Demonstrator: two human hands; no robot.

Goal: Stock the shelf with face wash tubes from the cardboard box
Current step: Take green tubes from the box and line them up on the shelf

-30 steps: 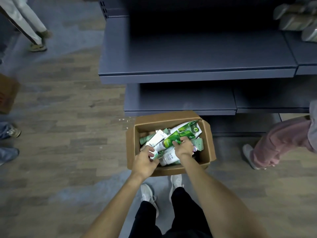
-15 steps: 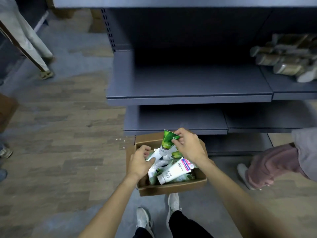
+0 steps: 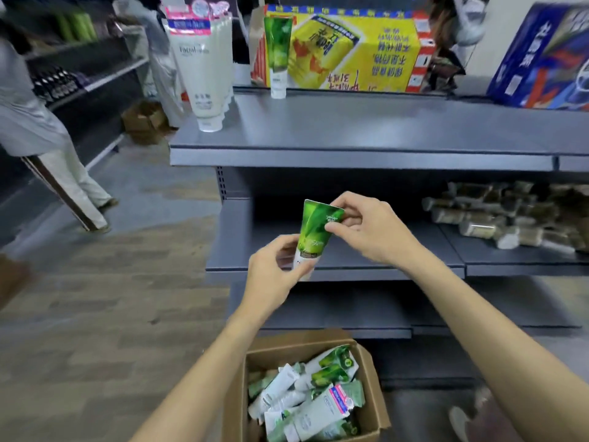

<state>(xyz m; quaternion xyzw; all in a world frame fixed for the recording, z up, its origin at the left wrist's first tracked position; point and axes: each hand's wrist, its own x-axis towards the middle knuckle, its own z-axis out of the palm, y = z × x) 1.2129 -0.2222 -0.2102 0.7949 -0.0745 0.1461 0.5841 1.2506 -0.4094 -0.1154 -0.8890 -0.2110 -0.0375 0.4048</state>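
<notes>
Green face wash tube (image 3: pixel 314 232) held upright in the air between both hands, in front of the middle shelf (image 3: pixel 334 269), well above the cardboard box (image 3: pixel 376 406) on the floor.

Right hand (image 3: pixel 371 229): thumb and fingers pinch the flat crimped end at the top of the tube. Left hand (image 3: pixel 274 274): fingers curled round the white cap end at the bottom. Two-point hold likely serves to turn the tube cap-down and label-forward before it is set on a shelf.

Tube: soft plastic, glossy, flattened wedge tapering from wide seal to round cap; leaf print on green, white toward the cap.

Top shelf (image 3: pixel 350 154), above the held tube: one matching green tube (image 3: pixel 278 55) stands on its cap, leaning against a yellow printed carton (image 3: pixel 357 49). To its left a row of larger white tubes (image 3: pixel 204 68) with pink seals, also cap-down. Cap-down standing keeps labels facing out; judged the pattern to follow.

Shelves: dark grey sheet metal, smooth, matte, with folded front lips.

Box, below the held tube: plain brown corrugated card, flaps open, holding a loose jumble of green and white tubes (image 3: pixel 306 397) lying at all angles. Many left to stock.

Right of the held tube, on the middle shelf: heap of brownish clear-wrapped packs (image 3: pixel 510 215); contents unclear.
</notes>
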